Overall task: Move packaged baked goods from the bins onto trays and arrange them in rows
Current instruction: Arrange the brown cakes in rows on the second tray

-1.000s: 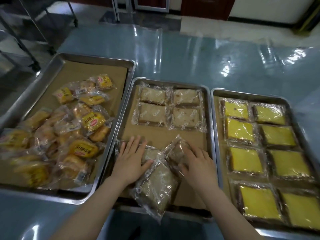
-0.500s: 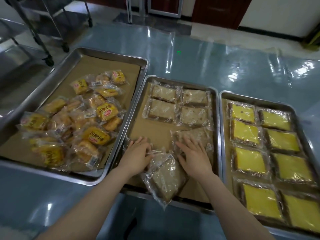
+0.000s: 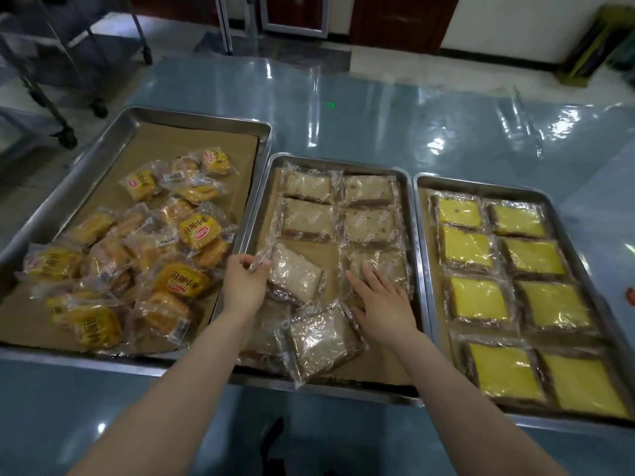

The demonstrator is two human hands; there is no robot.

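The small yellow plastic bread packets (image 3: 206,224) say "小面包", seen upside down. Their red oval badge (image 3: 200,234) is too small to read.

bare paper (image 3: 328,250) open mid-tray; loose packets (image 3: 324,341) crowd near edge.

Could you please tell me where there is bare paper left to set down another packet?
Left tray: bare paper at its far end, beyond the heaped yellow packets. Middle tray: a patch between the angled packet the left hand pinches and the flat packet under the right hand. Right tray is crowded, fully covered.
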